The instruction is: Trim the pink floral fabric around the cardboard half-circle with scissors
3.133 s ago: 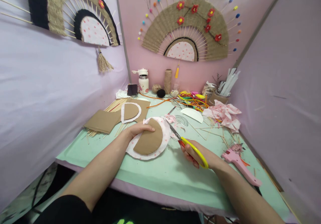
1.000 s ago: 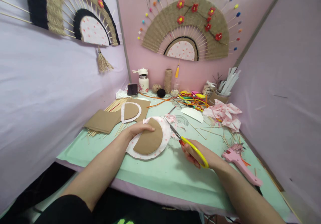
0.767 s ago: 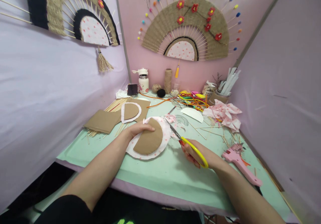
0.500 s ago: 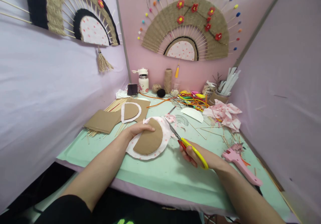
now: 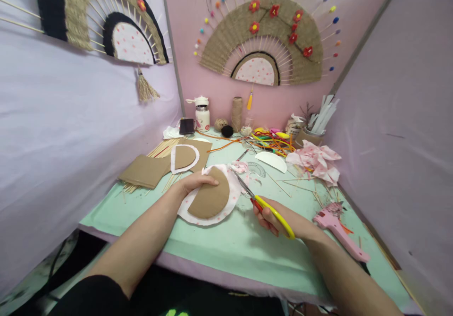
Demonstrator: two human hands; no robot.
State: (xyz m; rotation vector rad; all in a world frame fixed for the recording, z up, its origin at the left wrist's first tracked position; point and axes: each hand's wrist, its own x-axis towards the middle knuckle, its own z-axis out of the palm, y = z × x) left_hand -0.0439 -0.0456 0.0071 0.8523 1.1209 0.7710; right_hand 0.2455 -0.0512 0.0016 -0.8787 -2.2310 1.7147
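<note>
The left hand (image 5: pixel 191 182), thumb on top, pinches brown half-round cardboard (image 5: pixel 209 198) over the mint-green counter (image 5: pixel 212 247): likely light, stiff, best held by its straight edge. Pink-dotted white fabric (image 5: pixel 234 191) beneath should flop. The right hand (image 5: pixel 269 217) has its fingers around yellow-handled steel scissors (image 5: pixel 260 201).

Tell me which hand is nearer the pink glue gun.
Right. The right hand, gripping the scissors, is just left of the glue gun; the left hand is farther left, thumb on the brown half-circle.

left hand (image 5: pixel 193 182): pinching, thumb extended | right hand (image 5: pixel 268 215): fingers curled | both forearms (image 5: pixel 141 238): bare, angled inward
</note>
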